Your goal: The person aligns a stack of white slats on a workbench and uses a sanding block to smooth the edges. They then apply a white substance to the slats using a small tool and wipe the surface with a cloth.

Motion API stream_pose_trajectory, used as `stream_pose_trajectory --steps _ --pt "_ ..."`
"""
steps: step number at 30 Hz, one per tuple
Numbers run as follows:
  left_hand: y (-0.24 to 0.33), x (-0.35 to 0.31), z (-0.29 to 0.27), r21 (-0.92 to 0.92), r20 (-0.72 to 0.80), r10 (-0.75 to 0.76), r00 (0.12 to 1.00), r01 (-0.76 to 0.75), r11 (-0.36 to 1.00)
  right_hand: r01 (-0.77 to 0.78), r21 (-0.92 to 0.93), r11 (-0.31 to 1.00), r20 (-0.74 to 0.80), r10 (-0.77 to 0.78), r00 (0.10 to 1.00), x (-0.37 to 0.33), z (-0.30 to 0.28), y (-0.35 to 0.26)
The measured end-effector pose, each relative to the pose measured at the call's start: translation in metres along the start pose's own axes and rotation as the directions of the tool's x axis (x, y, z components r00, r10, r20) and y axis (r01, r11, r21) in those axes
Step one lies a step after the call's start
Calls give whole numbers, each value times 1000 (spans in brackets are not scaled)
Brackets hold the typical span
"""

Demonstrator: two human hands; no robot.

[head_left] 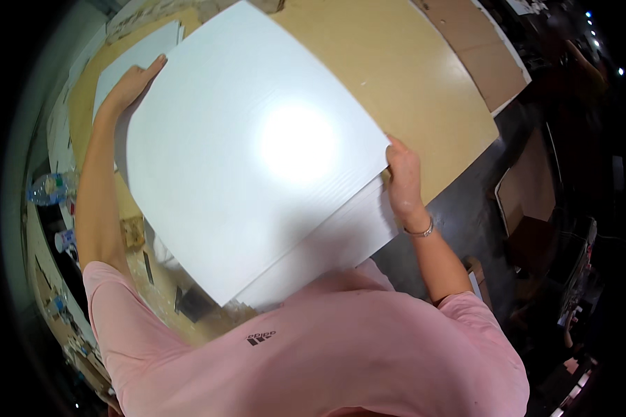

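Note:
A large white flat board (209, 153) lies tilted across the middle of the view, with a bright glare on its surface. My left hand (135, 83) grips its far left edge, thumb lying along the rim. At the right corner my right hand (405, 181) is closed round the edge, its fingers partly hidden beneath. Under the near right side shows a stack of white sheets (348, 229), close against my pink shirt. More white sheets (135, 55) rest beyond my left hand.
A tan tabletop (424, 90) spreads beneath the boards. Brown cardboard (476, 42) lies at the far right. Plastic bottles (49, 189) stand at the left. A dark scrap (193, 304) sits near the front edge. An open cardboard box (528, 184) is on the right.

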State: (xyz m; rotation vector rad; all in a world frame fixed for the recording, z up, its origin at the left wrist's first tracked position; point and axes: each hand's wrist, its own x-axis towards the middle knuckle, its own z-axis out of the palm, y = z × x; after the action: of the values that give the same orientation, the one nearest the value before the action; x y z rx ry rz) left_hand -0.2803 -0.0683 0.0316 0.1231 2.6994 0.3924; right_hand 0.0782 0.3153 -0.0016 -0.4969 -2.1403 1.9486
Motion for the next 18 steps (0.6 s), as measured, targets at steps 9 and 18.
stream_pose_trajectory --steps 9,18 --pt "46 -6 11 -319 335 107 936 5 948 74 32 997 156 -78 985 -48 -17 15" --pt "51 -4 36 -369 455 147 878 36 929 74 179 981 69 -88 994 -91 -45 24"
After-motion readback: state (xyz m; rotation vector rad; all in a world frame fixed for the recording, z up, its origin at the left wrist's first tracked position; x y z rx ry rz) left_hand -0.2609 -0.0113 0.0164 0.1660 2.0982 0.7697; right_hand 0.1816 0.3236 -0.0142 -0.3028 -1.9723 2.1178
